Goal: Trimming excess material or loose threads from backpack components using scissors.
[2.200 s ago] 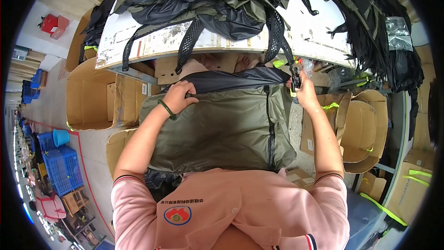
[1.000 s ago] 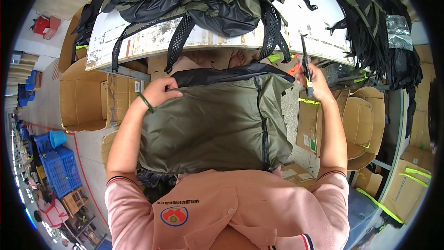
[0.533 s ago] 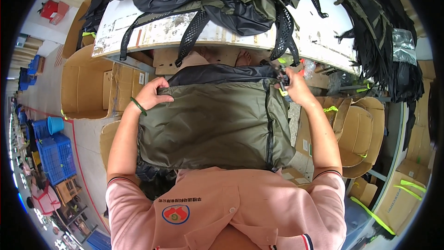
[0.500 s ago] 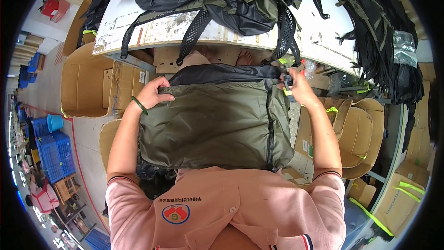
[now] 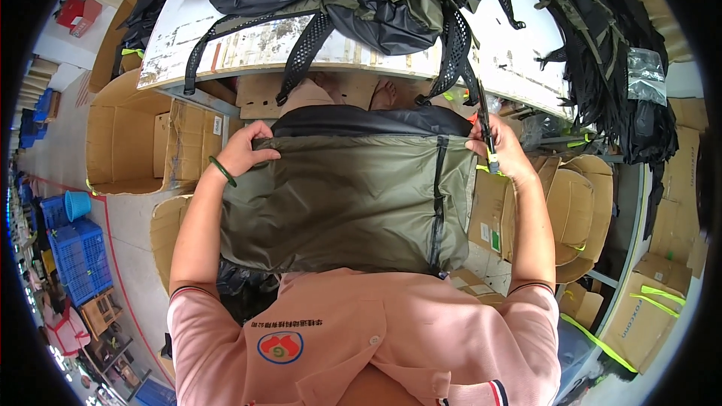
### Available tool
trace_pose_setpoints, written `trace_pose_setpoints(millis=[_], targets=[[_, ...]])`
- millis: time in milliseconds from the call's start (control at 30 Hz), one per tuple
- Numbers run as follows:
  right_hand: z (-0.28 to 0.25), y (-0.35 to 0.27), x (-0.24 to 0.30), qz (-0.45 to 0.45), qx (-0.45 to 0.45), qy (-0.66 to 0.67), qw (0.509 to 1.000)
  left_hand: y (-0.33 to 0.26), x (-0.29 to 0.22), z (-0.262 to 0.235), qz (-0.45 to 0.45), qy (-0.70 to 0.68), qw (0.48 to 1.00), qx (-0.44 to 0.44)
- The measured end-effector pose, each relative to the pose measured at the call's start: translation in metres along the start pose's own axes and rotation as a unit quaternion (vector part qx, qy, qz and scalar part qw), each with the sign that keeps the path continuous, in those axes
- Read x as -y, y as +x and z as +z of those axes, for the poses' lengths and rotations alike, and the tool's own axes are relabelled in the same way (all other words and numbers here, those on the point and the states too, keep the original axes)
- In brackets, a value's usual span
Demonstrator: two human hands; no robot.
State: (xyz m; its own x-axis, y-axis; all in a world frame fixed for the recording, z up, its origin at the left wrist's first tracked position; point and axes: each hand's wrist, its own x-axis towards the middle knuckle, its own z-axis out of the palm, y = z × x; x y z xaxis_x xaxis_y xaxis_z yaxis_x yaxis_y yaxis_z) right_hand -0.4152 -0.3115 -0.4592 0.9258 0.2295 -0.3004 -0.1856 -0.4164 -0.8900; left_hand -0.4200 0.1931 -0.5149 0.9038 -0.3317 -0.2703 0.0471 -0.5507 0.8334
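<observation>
While the right hand (image 5: 505, 152), back at the bag's (image 5: 350, 199) two o'clock corner from its lift, grips snips and fabric, the left hand (image 5: 244, 152) stays pinching the ten o'clock edge below the counter (image 5: 519, 68).

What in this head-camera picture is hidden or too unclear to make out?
- Left hand: its fingertips curl over the olive bag edge, out of sight.
- Right hand: it grips a slim dark tool with the bag's corner; what kind of tool is too small to tell.
- Bag's lower edge: covered by the pink shirt.
- Space under the white table: shadowed, hidden by hanging straps.
</observation>
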Motion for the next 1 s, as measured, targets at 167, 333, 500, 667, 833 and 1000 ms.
trace_pose_setpoints(millis=[167, 333, 500, 667, 833, 1000], targets=[[0.003, -0.01, -0.003, -0.029, -0.01, -0.051, 0.998, 0.011, -0.068, 0.03, 0.189, 0.131, 0.965, -0.127], [0.005, -0.019, -0.01, -0.028, -0.023, -0.006, 0.999, 0.057, -0.131, 0.131, 0.379, 0.064, 0.922, -0.041], [0.013, -0.032, 0.003, -0.005, -0.041, 0.013, 0.999, 0.092, -0.151, 0.194, 0.351, 0.07, 0.933, -0.034], [0.009, -0.043, -0.021, -0.024, -0.039, 0.003, 0.999, 0.114, -0.139, 0.215, 0.246, -0.127, 0.944, 0.178], [0.014, -0.048, -0.03, 0.005, -0.033, -0.026, 0.999, 0.113, -0.142, 0.213, 0.218, -0.173, 0.934, 0.224], [0.008, -0.047, -0.019, 0.023, -0.003, -0.195, 0.98, 0.112, -0.134, 0.213, 0.198, -0.213, 0.926, 0.241]])
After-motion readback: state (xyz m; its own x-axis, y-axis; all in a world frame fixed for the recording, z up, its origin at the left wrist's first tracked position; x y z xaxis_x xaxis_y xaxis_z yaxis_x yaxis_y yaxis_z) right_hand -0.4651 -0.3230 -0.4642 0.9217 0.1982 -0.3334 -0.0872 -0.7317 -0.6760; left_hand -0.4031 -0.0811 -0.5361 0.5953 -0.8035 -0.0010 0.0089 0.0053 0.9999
